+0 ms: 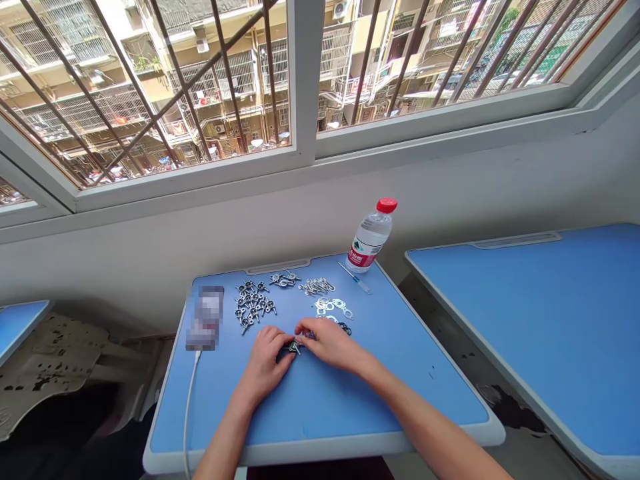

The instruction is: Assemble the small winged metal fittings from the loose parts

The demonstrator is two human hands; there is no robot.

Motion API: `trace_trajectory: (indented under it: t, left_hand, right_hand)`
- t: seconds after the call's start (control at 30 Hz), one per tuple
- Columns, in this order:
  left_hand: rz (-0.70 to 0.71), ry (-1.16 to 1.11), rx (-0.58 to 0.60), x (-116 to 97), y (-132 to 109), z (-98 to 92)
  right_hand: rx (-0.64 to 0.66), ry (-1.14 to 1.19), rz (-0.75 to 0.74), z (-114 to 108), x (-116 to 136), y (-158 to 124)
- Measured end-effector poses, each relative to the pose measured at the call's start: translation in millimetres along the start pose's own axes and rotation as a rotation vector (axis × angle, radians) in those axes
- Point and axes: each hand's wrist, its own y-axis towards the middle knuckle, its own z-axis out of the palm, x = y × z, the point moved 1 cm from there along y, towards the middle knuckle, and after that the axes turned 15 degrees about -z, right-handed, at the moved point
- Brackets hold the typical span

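A small round metal part with a thin stem [294, 347] sits low over the blue desk, between my two hands. My left hand [267, 360] holds it from the left, thumb and fingers closed on its edge. From the other side my right hand [330, 341] reaches in with fingers pinched together at the part; what they hold is too small and hidden to make out. Just beyond my right hand lie black rings [345, 328], partly covered, and flat silver ring plates [340, 305]. Farther left spreads a cluster of dark round metal parts [254, 303] with stems.
Slim silver pieces [317, 287] and more metal parts [285, 279] lie toward the desk's back. A screwdriver [356, 279] rests near a red-capped water bottle [371, 240]. At left is a blurred phone [205, 319] with a white cable [190, 393]. Another desk [550, 320] stands right.
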Motion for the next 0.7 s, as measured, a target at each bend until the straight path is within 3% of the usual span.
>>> trace_trajectory:
  t: [0.17, 0.5, 0.7]
  left_hand:
    - [-0.018, -0.005, 0.006, 1, 0, 0.4]
    - [-0.009, 0.010, -0.024, -1, 1, 0.1]
    - [-0.004, 0.001, -0.013, 2, 2, 0.7]
  right_hand:
    - [-0.033, -0.037, 0.012, -5, -9, -4]
    - [0.136, -0.151, -0.037, -4, -12, -8]
    - [0.106, -0.089, -0.051, -10, -12, -9]
